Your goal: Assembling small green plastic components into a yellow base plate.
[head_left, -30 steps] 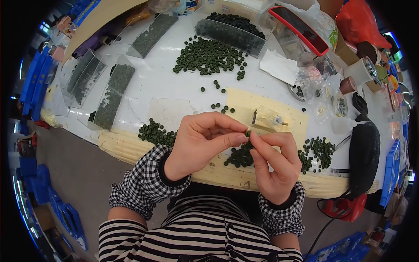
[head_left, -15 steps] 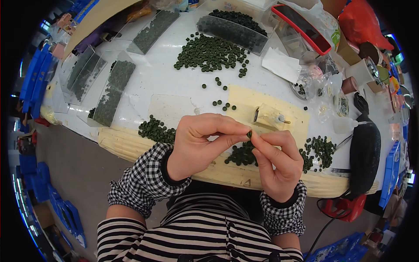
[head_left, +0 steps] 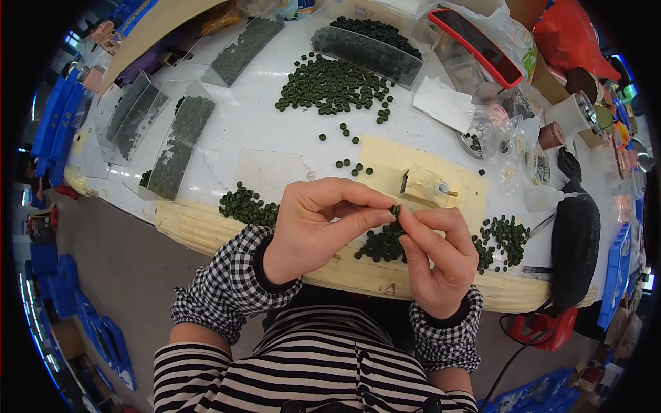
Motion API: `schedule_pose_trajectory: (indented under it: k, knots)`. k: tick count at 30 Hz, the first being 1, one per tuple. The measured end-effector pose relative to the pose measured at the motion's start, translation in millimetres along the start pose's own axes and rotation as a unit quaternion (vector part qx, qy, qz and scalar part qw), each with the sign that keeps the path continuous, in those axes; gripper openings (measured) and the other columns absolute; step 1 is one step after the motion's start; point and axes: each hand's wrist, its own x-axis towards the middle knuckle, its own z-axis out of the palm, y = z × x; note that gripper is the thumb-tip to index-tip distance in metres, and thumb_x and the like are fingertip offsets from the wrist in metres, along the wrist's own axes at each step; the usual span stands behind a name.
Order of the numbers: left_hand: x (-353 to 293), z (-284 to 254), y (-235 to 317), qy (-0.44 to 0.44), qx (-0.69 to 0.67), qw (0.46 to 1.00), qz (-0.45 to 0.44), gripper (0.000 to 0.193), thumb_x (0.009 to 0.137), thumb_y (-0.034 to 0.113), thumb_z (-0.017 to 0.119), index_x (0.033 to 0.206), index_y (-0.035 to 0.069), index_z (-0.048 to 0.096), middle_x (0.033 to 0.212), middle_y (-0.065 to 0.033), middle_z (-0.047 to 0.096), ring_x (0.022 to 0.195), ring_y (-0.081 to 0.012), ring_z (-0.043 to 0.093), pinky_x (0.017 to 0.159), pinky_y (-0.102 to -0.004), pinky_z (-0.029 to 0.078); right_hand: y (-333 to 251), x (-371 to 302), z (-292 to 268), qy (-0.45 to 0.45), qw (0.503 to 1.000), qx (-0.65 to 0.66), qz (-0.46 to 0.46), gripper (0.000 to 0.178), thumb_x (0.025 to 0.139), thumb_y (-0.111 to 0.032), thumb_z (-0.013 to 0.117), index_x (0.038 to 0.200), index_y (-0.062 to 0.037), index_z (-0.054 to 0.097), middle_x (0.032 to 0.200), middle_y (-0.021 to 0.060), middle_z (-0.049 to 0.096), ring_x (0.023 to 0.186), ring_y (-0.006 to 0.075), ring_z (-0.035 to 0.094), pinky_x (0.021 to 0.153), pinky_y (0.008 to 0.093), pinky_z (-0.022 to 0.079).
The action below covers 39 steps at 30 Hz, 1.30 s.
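A small dark green round piece (head_left: 395,210) is pinched between the fingertips of both hands, above the table's front edge. My left hand (head_left: 306,224) grips it with thumb and forefinger from the left. From the right, the fingertips of my right hand (head_left: 441,255) close against the same piece, partly hiding it. Just below lies a heap of similar green pieces (head_left: 381,246), half covered by the hands. Another pile (head_left: 246,205) sits by the left wrist, and one more (head_left: 506,237) spreads right of the right hand. Beyond the fingers a small block with a metal pin (head_left: 427,184) rests on a yellow sheet (head_left: 385,153).
A larger spread of green pieces (head_left: 334,82) lies farther back, before a clear bin (head_left: 365,56) of them. More clear trays (head_left: 182,144) stand at left. At right are a red-cased phone (head_left: 478,47), white paper (head_left: 444,103), plastic bags and a black wrapped tool (head_left: 575,241).
The piece between the fingertips has turned a little and shows more of itself. Both hands stay in nearly the same place.
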Motion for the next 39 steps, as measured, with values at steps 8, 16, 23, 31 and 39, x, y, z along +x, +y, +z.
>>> schedule_pose_trajectory:
  k: [8,16,23,31,39]
  knots:
    - [0.2,1.4,-0.9,0.004,-0.003,1.0,-0.005,0.017,0.086,-0.003,0.068,0.103,-0.004,0.07,0.096,-0.01,0.071,0.087,-0.0114,0.067,0.08,-0.0223,0.055,1.8,0.2,1.3,0.025,0.998,-0.043,-0.03,0.034,0.075,0.003,0.074,0.108,-0.0032,0.072,0.091,0.0065,0.064,0.078,0.021,0.059,0.067,0.0297,0.048]
    - [-0.1,1.4,-0.4,-0.006,0.05,0.998,-0.027,0.016,0.087,-0.005,0.066,0.102,-0.007,0.067,0.096,-0.0136,0.071,0.089,-0.0154,0.068,0.082,-0.0257,0.056,3.2,-3.4,2.8,0.096,0.982,-0.146,-0.078,0.028,0.069,0.004,0.078,0.095,-0.003,0.072,0.088,0.0062,0.063,0.075,0.0214,0.059,0.063,0.0314,0.048]
    - [2.2,0.1,1.4,-0.013,-0.003,0.998,-0.054,0.016,0.088,-0.005,0.065,0.103,-0.007,0.066,0.096,-0.0162,0.07,0.09,-0.0183,0.069,0.082,-0.0277,0.057,1.6,-2.0,0.9,0.081,0.992,-0.086,-0.049,0.03,0.069,0.005,0.078,0.097,-0.0032,0.073,0.087,0.0064,0.063,0.073,0.0209,0.059,0.062,0.0299,0.047]
    - [0.5,0.0,-2.2,-0.005,-0.037,0.998,-0.042,0.018,0.087,-0.003,0.068,0.104,-0.005,0.068,0.097,-0.0107,0.071,0.089,-0.0118,0.067,0.082,-0.0228,0.055,2.9,-0.5,6.2,0.058,0.993,-0.078,-0.067,0.037,0.068,0.004,0.077,0.104,-0.0036,0.074,0.087,0.0053,0.063,0.071,0.0193,0.057,0.061,0.0299,0.046]
    - [0.0,-1.5,-2.0,-0.013,-0.016,0.999,-0.046,0.015,0.087,-0.006,0.065,0.102,-0.008,0.066,0.096,-0.0153,0.07,0.088,-0.0181,0.069,0.081,-0.028,0.058,2.7,1.3,3.2,0.024,0.997,-0.05,-0.059,0.038,0.068,0.003,0.077,0.105,-0.0045,0.074,0.088,0.005,0.065,0.073,0.0196,0.057,0.062,0.0296,0.046]
